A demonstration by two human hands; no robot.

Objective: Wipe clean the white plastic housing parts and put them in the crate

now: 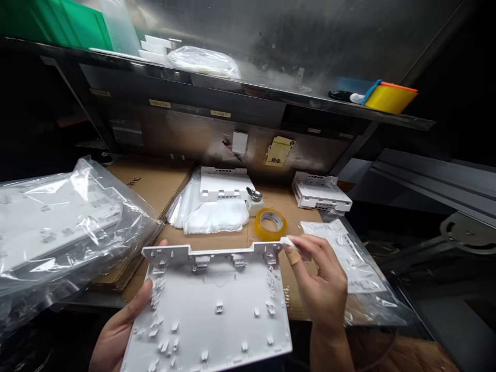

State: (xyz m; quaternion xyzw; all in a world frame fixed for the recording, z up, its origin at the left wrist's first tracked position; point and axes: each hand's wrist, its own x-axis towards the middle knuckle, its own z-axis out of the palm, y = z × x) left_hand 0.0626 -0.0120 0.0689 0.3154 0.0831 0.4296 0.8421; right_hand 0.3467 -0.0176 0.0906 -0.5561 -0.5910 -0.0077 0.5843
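A white moulded plastic housing panel (220, 289), its inner side with clips and posts facing up, is tilted toward me at the front of the bench. My left hand (124, 325) grips its left edge, thumb on the near face and fingers mostly hidden behind. At the panel's upper right corner, my right hand (323, 279) pinches a small white wad (287, 242), perhaps cloth or tissue, against the edge. A tan strip like a plaster wraps the right thumb. Just beyond the panel lies a roll of yellowish clear tape (270, 223).
Bagged white panels (58, 222) rest on cardboard (151, 178) at left. Behind are clear bags (215, 217), a white panel (225, 183) and a metal-topped bottle (254, 199). Stacked panels (321, 191) and another panel (344, 253) on plastic lie right. A metal shelf (263, 88) spans above.
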